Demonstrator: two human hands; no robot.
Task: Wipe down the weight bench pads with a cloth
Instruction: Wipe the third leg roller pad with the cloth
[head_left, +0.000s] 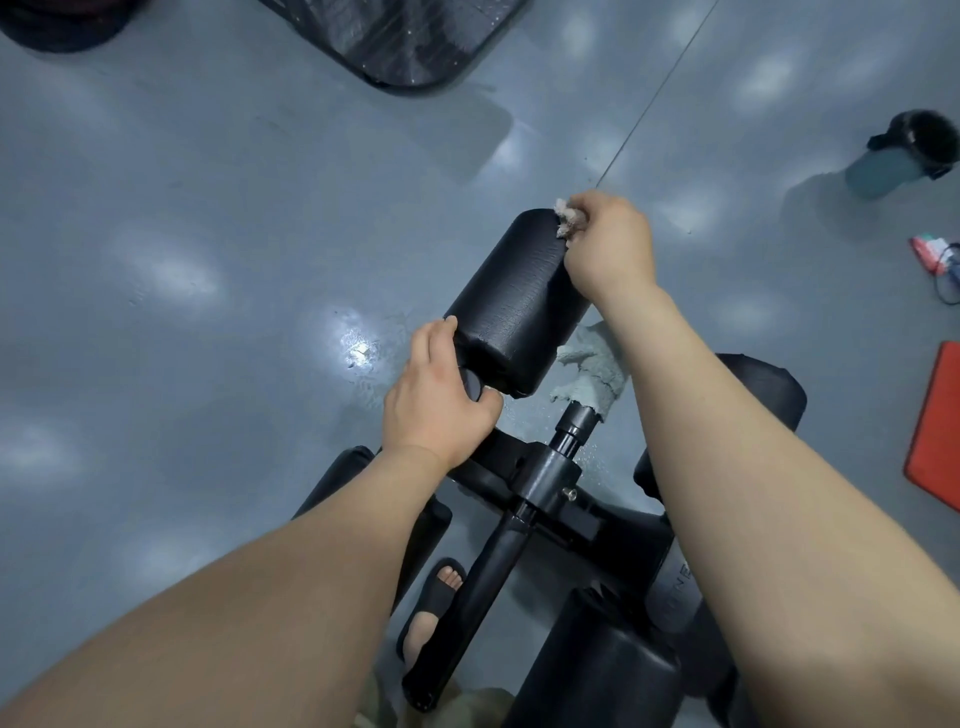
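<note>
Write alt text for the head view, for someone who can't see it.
A right hand grips a cloth at the far end of a black roller pad, while the left hand grips the pad's near end. More cloth hangs under the pad, above a black frame and grey floor.

Roller pad (511, 301): black cylinder with wrinkled vinyl skin, lying tilted across the top of the bench post. Cloth (589, 371): grey and frayed, one bunched end at the pad's far edge, the rest hanging just beside its right side.
</note>
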